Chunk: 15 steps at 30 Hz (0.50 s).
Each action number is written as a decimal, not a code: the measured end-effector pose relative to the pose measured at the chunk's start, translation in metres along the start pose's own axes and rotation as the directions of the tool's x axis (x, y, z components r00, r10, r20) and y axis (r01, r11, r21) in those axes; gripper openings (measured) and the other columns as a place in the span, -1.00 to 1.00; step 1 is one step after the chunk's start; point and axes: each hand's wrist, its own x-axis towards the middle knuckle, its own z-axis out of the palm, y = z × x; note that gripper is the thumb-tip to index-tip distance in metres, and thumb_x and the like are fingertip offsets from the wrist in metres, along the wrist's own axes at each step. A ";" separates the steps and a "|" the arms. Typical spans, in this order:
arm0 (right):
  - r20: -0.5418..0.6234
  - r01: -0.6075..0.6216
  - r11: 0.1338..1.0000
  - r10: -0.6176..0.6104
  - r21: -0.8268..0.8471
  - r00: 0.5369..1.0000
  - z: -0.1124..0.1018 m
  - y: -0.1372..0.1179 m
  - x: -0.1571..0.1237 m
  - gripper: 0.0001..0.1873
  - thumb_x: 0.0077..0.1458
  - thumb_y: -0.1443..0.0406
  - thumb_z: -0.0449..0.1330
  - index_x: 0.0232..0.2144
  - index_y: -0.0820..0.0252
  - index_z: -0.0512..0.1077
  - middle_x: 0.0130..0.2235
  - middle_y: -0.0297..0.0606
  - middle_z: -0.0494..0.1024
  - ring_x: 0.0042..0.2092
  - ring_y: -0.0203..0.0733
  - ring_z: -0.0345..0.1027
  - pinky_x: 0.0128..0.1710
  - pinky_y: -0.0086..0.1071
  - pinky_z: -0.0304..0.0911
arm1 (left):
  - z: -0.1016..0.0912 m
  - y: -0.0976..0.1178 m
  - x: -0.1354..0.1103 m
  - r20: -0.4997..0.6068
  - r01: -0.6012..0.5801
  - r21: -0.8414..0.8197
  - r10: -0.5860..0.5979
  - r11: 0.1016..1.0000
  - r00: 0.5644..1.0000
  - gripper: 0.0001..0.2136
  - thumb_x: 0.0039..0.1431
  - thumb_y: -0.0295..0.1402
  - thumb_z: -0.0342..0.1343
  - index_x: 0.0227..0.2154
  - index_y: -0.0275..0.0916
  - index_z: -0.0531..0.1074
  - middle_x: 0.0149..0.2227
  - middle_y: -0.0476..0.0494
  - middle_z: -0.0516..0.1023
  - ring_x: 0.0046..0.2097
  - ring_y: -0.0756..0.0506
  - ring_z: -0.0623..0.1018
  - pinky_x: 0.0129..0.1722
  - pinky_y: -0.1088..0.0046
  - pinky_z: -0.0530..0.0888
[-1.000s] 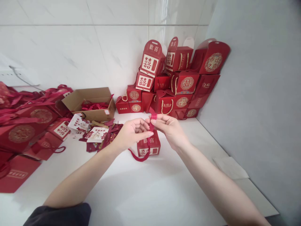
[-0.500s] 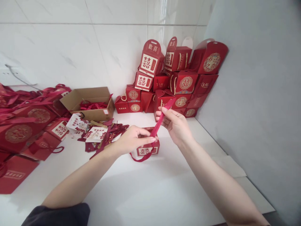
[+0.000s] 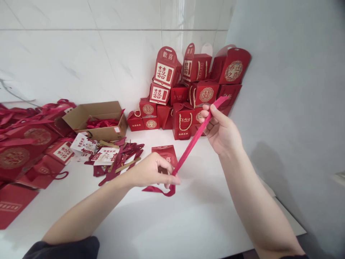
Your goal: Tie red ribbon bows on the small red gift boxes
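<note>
White tabletop [image 3: 161, 226] below, left hand [image 3: 153, 171] and right hand [image 3: 227, 135], both half-curled, pinch one red ribbon [image 3: 192, 144]

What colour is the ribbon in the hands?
The ribbon is pinkish red; the head view shows it best.

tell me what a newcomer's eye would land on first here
Probably the bright red ribbon, stretched slantwise between the left fingers and the right fingers above the white table. Next might come the tall stack of red boxes at the back against the tiled wall, then the open cardboard box to the left of that stack.
</note>
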 end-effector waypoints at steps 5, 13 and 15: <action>0.044 0.010 1.000 -0.009 -0.019 0.999 0.003 -0.005 -0.005 -0.73 0.03 0.11 0.25 -0.28 0.15 0.49 -0.44 -0.40 0.56 -0.40 -0.38 0.47 -0.43 -0.55 0.34 | 0.004 0.003 -0.004 0.166 0.147 -0.016 -0.142 0.989 0.976 -0.71 -0.16 -0.20 0.37 -0.55 -0.34 0.49 -0.52 -0.18 0.59 -0.48 -0.05 0.58 -0.50 0.54 0.46; 0.046 -0.004 1.000 0.003 0.020 0.999 0.003 -0.004 -0.004 -0.75 0.02 0.13 0.26 -0.30 0.17 0.50 -0.46 -0.43 0.54 -0.47 -0.43 0.42 -0.50 -0.59 0.29 | 0.006 0.013 -0.010 0.247 0.198 -0.040 -0.182 0.979 0.952 -0.75 0.01 -0.20 0.26 -0.34 -0.29 0.49 -0.51 -0.10 0.57 -0.51 -0.03 0.59 -0.49 0.55 0.50; 0.040 -0.006 1.000 0.005 0.012 0.999 0.003 -0.003 -0.003 -0.75 0.02 0.13 0.26 -0.30 0.17 0.51 -0.46 -0.42 0.54 -0.47 -0.43 0.42 -0.50 -0.58 0.30 | 0.005 0.013 -0.012 0.244 0.197 0.029 -0.198 0.980 0.949 -0.71 -0.04 -0.16 0.28 -0.55 -0.30 0.42 -0.59 -0.07 0.52 -0.58 0.00 0.54 -0.57 0.57 0.44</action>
